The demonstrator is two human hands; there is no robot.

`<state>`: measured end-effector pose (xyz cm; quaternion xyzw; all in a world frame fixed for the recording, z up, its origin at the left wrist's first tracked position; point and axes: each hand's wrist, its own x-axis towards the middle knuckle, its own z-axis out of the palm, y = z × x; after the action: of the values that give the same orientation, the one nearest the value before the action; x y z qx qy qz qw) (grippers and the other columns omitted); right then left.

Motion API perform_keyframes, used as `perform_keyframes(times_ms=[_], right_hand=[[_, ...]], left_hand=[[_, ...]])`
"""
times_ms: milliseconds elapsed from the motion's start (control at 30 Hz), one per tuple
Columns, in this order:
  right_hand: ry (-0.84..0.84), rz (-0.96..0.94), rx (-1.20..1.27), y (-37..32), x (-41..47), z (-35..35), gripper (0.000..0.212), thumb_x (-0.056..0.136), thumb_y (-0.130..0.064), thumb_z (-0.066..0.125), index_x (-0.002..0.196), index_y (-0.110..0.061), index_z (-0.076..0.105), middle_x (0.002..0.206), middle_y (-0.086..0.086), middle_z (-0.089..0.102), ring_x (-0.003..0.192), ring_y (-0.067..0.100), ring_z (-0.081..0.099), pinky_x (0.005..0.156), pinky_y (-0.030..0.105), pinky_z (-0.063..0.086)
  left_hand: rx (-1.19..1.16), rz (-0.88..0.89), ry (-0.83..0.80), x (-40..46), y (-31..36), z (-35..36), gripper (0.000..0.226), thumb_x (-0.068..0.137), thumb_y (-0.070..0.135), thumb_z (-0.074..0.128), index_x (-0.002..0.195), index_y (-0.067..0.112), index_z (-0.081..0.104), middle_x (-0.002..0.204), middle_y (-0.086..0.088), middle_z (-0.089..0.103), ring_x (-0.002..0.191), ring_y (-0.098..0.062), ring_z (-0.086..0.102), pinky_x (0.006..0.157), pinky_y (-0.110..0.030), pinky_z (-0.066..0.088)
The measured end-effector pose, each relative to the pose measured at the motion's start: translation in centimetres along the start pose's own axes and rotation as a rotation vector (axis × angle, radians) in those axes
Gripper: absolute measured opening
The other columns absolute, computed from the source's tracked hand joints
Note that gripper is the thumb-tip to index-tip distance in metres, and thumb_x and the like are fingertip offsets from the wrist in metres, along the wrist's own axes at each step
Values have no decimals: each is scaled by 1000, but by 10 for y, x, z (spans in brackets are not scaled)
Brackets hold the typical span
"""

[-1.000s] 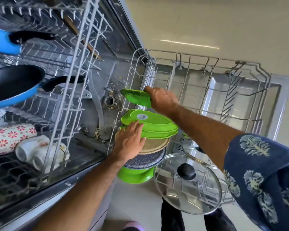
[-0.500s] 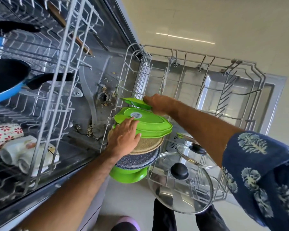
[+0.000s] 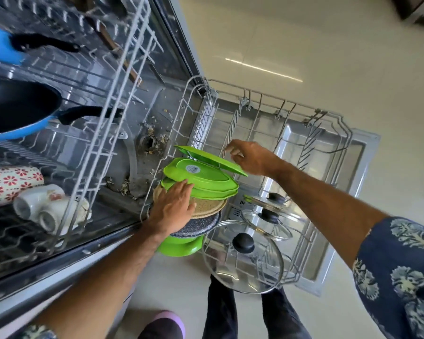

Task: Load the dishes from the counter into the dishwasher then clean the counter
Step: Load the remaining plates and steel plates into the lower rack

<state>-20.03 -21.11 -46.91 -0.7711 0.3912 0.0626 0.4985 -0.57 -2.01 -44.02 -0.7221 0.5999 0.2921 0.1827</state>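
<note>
A stack of dishes stands on edge in the lower rack: green plates, a tan plate, a speckled grey plate and a green bowl. A thin green plate leans at the far end of the stack. My left hand lies flat against the stack's near side, fingers spread over the tan and green plates. My right hand hovers just past the thin green plate's rim, fingers apart, holding nothing.
Three glass lids with black knobs stand in the rack's near part. The upper rack at left holds blue pans, white cups and a floral mug. Food scraps lie around the tub's drain. My legs stand below.
My right hand has let go of the thin green plate and drawn back to the right with its fingers apart. The plate now leans on the stack. My left hand stays pressed on the stack.
</note>
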Motion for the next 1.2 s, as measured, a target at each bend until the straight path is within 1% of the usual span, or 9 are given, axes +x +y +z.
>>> perform_keyframes(times_ms=[133, 233, 367, 567, 633, 733, 867, 1000, 1200], right_hand=[[-19, -36, -127, -34, -44, -16, 35, 96, -10, 53, 131, -12, 54, 130, 13, 62, 117, 27, 61, 100, 44, 50], [-78, -108, -313, -73, -83, -19, 47, 95, -27, 57, 140, -21, 45, 137, 13, 55, 123, 31, 54, 99, 45, 49], [-123, -203, -563, -150, -150, -29, 63, 95, -41, 56, 149, -19, 33, 144, 12, 48, 128, 35, 47, 100, 44, 46], [-173, -421, -707, -226, -242, -11, 66, 88, -51, 57, 142, -19, 40, 137, 7, 52, 121, 31, 52, 95, 45, 47], [-201, -510, -755, -252, -271, 1, 67, 88, -52, 57, 144, -19, 38, 141, 6, 48, 125, 30, 49, 99, 44, 45], [-223, -627, -774, -291, -309, 24, 68, 91, -47, 55, 149, -16, 36, 147, 8, 44, 133, 29, 44, 107, 42, 38], [-250, -779, -798, -359, -356, 70, 68, 92, -43, 56, 151, -19, 32, 152, 5, 39, 138, 26, 39, 112, 40, 34], [-267, -918, -860, -431, -394, 126, 68, 92, -40, 58, 151, -17, 33, 153, 8, 38, 138, 29, 40, 112, 42, 35], [-296, -1053, -905, -522, -449, 208, 63, 94, -37, 57, 149, -17, 33, 152, 8, 39, 133, 32, 43, 106, 46, 41]], left_hand=[[-1, -21, 56, -38, 16, -20, 60, 100, 40, 45, 153, 18, 27, 162, -4, 25, 149, -20, 24, 121, -45, 22], [0, -65, 115, -78, 36, -41, 60, 97, 38, 49, 150, 14, 35, 158, -8, 35, 146, -24, 31, 117, -43, 28], [-25, -174, 164, -160, 66, -75, 63, 95, 46, 49, 147, 13, 40, 153, -11, 42, 141, -29, 37, 113, -46, 32], [-69, -282, 173, -284, 86, -93, 68, 89, 53, 43, 142, 11, 46, 145, -13, 50, 130, -32, 50, 100, -49, 45], [-154, -339, 245, -330, 84, -94, 66, 89, 53, 45, 142, 13, 43, 143, -10, 50, 124, -30, 54, 96, -44, 49], [-265, -438, 263, -399, 79, -85, 66, 94, 52, 48, 148, 17, 34, 153, -6, 37, 133, -27, 46, 104, -41, 44], [-373, -592, 394, -506, 62, -55, 62, 97, 46, 47, 150, 19, 30, 158, -5, 29, 141, -27, 35, 110, -44, 37], [-432, -766, 498, -611, 40, -19, 63, 95, 43, 45, 151, 18, 29, 159, -6, 29, 142, -28, 33, 113, -44, 33], [-459, -945, 622, -750, 14, 28, 61, 97, 44, 47, 150, 18, 30, 156, -6, 32, 140, -28, 36, 109, -44, 35]])
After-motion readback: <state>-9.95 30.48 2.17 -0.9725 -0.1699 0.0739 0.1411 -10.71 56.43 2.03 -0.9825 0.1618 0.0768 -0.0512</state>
